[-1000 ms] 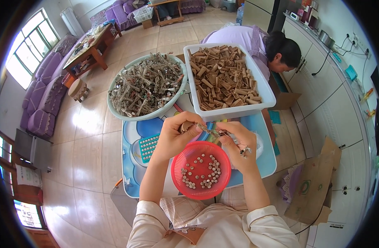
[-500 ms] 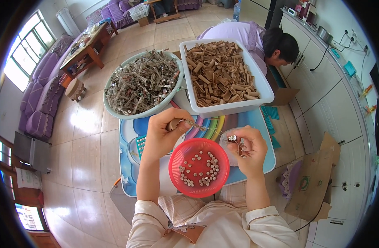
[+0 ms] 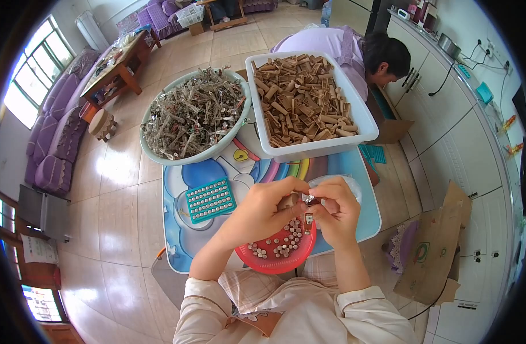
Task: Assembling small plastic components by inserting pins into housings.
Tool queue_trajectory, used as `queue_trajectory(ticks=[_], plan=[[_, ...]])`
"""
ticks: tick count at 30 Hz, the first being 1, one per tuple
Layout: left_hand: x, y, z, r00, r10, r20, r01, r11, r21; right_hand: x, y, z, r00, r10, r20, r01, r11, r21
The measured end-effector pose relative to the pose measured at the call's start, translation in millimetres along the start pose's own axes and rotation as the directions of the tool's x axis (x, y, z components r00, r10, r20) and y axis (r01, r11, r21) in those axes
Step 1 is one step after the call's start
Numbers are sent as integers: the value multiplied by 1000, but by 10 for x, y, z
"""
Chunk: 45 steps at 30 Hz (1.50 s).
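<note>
Over the red basket, my two hands are nearly touching. My left hand is closed around a small brown curved piece, partly hidden by the fingers. My right hand pinches a small wired electronic part with a shiny metal end, at the left fingertips. Several small round silvery discs lie in the basket below. A teal tray with rows of similar discs sits left of my left hand. Behind my right hand lies a clear plastic bag, partly covered.
On the colourful low table, a pale green basin of tangled wired parts and a white tub of brown curved pieces stand at the back. Another person bends down behind the tub. An open cardboard box stands at right.
My hands have come together over the basket; wires stretched between them earlier no longer show. My left hand moved right and down, uncovering the teal tray. The other person stays bent over.
</note>
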State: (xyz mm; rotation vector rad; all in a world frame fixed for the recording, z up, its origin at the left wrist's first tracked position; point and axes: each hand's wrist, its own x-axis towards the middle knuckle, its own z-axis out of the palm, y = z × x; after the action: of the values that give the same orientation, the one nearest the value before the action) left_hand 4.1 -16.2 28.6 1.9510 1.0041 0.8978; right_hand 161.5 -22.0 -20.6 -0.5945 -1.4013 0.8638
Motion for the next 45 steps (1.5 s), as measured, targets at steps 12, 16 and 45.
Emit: queue_trajectory(ticks=[12,16,45], plan=[[7,-75,7,992,-123,-29,115,975,-188,-86,74,-80,999,39,7,-39,998,51],[23,-76,6,988,-145,-50,136,980,-144,-158,52,-17,993,115,-24,-114,991,70],[192,-645,-444,884,120,-452,104,891,441,-314,31,-18,995,-87,-45,58,896,-439]])
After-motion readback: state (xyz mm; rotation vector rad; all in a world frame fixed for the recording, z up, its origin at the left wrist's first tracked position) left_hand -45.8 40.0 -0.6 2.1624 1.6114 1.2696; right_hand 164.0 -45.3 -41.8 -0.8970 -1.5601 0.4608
